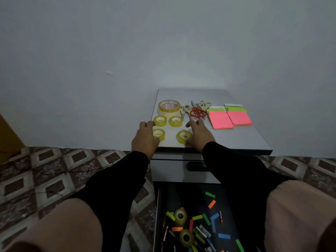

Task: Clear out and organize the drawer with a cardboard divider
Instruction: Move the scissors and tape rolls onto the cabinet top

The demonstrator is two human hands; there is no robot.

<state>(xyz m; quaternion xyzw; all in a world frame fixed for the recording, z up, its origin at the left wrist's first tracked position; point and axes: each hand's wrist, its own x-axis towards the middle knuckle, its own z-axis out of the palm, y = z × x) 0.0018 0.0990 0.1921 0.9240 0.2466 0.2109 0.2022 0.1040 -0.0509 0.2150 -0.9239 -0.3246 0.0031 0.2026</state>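
So the drawer [192, 215] is pulled open at 6 o'clock, with two small tape rolls [183, 226], coloured paper strips [211, 204] and pens [203, 233] loose in it. No cardboard divider visible anywhere.

Up on the desk [236, 139] the left hand [145, 137] has its grip closed around a small tape roll [159, 134] at 9 o'clock. The right hand [198, 135] rests against another roll [184, 136], fingers fairly straight, thumb touching it.

Handling-wise, I'd guess these rolls are light, stiff rings with slick glossy sides, so pinching through the core hole looks safest. Further back at 12 sit a big tape roll [168, 107], red scissors [197, 112] and pink sticky pads [229, 118], which are soft blocks.
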